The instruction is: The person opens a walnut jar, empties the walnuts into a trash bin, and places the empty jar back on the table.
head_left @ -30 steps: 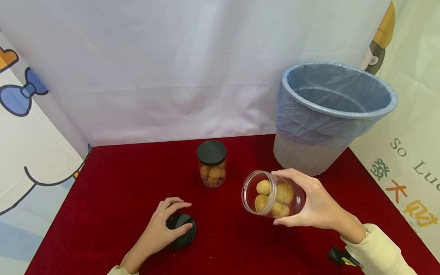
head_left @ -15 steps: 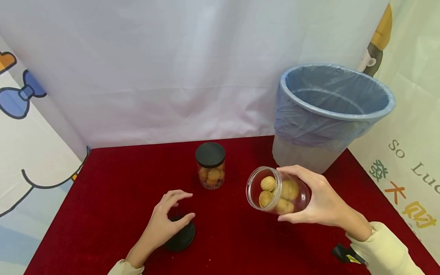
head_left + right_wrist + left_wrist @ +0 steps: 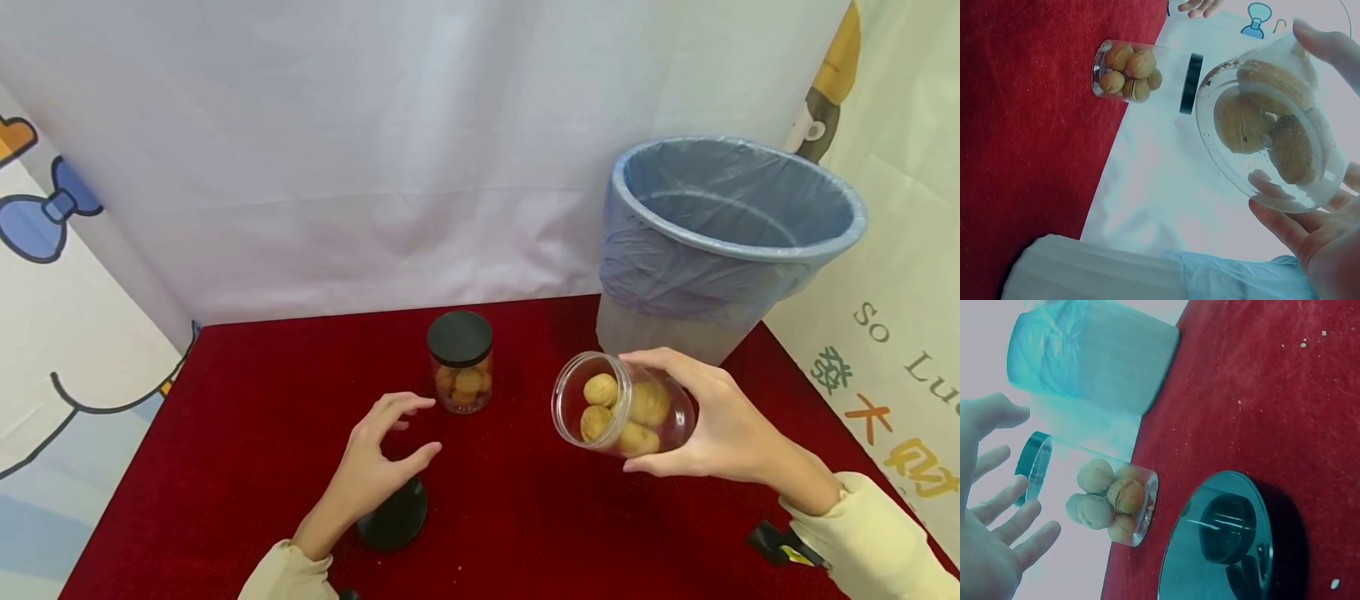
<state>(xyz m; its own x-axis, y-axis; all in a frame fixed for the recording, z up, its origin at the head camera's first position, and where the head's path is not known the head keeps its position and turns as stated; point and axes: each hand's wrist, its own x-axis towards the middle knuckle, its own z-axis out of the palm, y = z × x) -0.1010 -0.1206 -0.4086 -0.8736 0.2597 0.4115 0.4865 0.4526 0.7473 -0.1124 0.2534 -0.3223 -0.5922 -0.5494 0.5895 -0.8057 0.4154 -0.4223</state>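
My right hand (image 3: 712, 417) grips a clear plastic jar (image 3: 678, 417) with no lid on it, tipped so its mouth faces left. Several walnuts (image 3: 600, 390) lie inside; the right wrist view shows them through the jar's base (image 3: 1260, 137). My left hand (image 3: 378, 462) hovers with fingers spread and nothing in them, above a black lid (image 3: 393, 517) on the red cloth. Behind, a second jar (image 3: 463, 387) stands upright with its black lid (image 3: 460, 337) on and walnuts inside; the left wrist view shows it past the left fingers (image 3: 1007, 500).
A bin (image 3: 675, 329) lined with a blue bag (image 3: 667, 267) stands at the back right, behind the right hand. The red cloth (image 3: 270, 400) covers the table, with small crumbs on it. A white curtain (image 3: 360, 167) hangs along the back edge.
My left hand has risen off the black lid and moved slightly up and right. My right hand has carried the tipped jar of walnuts a little right and farther back.
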